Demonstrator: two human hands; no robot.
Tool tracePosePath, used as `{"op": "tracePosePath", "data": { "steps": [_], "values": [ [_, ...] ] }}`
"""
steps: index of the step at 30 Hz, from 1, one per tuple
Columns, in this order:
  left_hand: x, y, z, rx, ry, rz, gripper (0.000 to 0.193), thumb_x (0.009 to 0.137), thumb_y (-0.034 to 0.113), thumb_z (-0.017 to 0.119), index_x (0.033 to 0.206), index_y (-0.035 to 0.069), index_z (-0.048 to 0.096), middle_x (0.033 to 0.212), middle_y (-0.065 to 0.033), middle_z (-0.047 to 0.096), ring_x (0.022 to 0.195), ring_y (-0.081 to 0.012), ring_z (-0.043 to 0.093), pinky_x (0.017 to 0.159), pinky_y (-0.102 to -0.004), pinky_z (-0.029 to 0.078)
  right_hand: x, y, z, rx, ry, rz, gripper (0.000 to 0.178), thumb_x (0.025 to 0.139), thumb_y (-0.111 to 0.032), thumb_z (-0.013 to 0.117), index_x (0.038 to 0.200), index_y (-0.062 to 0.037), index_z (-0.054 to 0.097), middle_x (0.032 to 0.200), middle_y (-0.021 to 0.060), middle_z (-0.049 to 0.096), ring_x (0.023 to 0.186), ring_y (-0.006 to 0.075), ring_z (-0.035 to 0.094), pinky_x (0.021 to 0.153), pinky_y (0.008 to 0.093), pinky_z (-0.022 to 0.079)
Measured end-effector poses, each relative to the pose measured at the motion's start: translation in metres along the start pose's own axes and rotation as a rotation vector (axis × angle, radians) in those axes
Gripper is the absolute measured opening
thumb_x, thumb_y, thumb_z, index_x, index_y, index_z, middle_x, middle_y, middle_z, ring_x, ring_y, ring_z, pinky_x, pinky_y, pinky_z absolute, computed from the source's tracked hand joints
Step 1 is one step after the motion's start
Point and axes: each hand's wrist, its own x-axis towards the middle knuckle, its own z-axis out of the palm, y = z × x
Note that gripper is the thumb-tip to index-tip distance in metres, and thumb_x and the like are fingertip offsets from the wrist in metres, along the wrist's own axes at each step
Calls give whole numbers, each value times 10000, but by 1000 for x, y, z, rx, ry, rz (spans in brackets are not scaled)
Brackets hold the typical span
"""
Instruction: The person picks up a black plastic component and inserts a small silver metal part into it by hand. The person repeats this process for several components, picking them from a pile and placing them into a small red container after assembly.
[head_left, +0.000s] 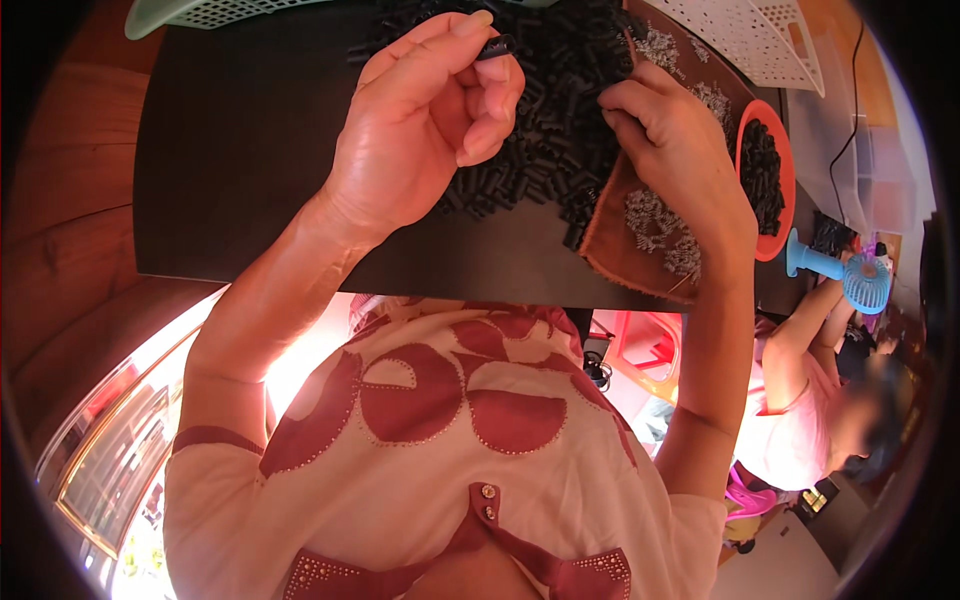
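My left hand (415, 115) is raised above the dark table, palm turned up, and pinches a small black cylindrical piece (496, 47) between thumb and forefinger. A heap of similar short black tubes (520, 175) lies beneath and to the right of it. Over the right side of this heap, my right hand (678, 140) has thumb and fingertips pressed together; whatever is between them is too small or hidden to make out. Below that hand spreads a brown cloth (612, 245) bearing clusters of small silvery metal parts (650, 218).
An orange bowl (787, 195) full of black pieces stands right of the cloth. A white perforated basket (760, 40) sits at the far right, a green basket (200, 10) at the far left. Near the right edge is a blue handheld fan (862, 282), beside another person in pink (790, 430).
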Motion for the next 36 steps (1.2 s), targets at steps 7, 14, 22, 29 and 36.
{"op": "tracePosePath", "data": {
  "steps": [7,14,22,29,36],
  "values": [
    [1,-3,2,28,58,-12,287,999,228,325,840,53,488,714,-52,486,507,-108,384,449,-231,303,11,-17,10,11,50,-13,96,816,-104,608,872,-28,592,847,102,550,784,322,574,657,398,460],
    [-1,-6,-2,30,141,-58,281,998,222,333,838,53,491,718,-50,488,512,-108,387,453,-234,302,7,-10,18,18,145,-11,82,831,-95,583,880,-30,591,846,119,558,778,330,571,671,397,467],
    [-1,-8,-1,61,82,-45,269,1000,214,325,857,40,472,747,-68,481,522,-113,389,472,-227,305,-26,7,0,422,367,174,83,854,-82,583,898,-20,614,780,68,611,678,204,582,642,319,460],
    [-5,-9,-1,54,24,-38,247,980,233,417,857,56,538,709,-50,532,510,-104,399,452,-232,283,-97,72,-55,375,656,530,158,885,-124,623,954,13,661,742,-56,583,637,7,449,547,184,377],
    [-5,-9,-1,103,27,-24,249,981,238,417,863,59,546,723,-50,539,517,-110,406,457,-232,287,-126,95,-45,69,447,615,185,869,-100,604,1023,0,626,827,53,565,699,131,528,642,255,435]
  ]
}}
